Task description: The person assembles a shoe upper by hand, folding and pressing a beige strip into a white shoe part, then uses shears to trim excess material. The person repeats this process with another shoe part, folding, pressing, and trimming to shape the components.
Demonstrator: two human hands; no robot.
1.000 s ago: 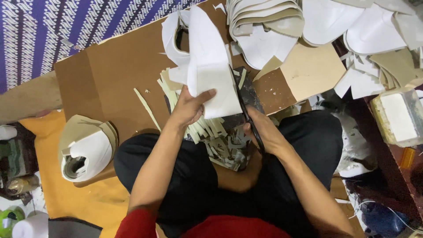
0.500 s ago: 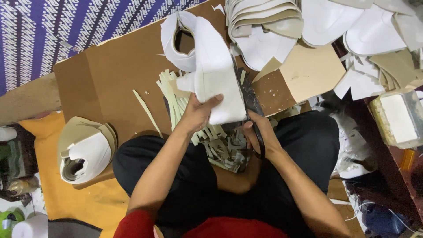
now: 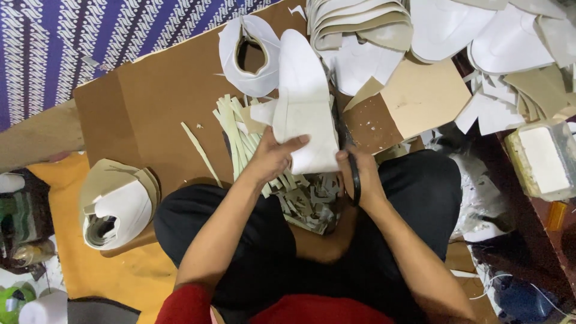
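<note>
Pinching a white sheet [image 3: 306,114] between thumb and curled fingers, the left hand [image 3: 273,157] holds it above the brown board [image 3: 162,114]. Beside it, the right hand [image 3: 357,171] is closed around black scissors [image 3: 348,150] at the sheet's right edge. Pale trimmed strips [image 3: 237,135] lie underneath, and a clear tub [image 3: 543,159] sits far right.

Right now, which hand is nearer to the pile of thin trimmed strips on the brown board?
Left. The left hand rests just over the strips, holding the white piece. The right hand is beyond that piece, gripping scissors.
</note>
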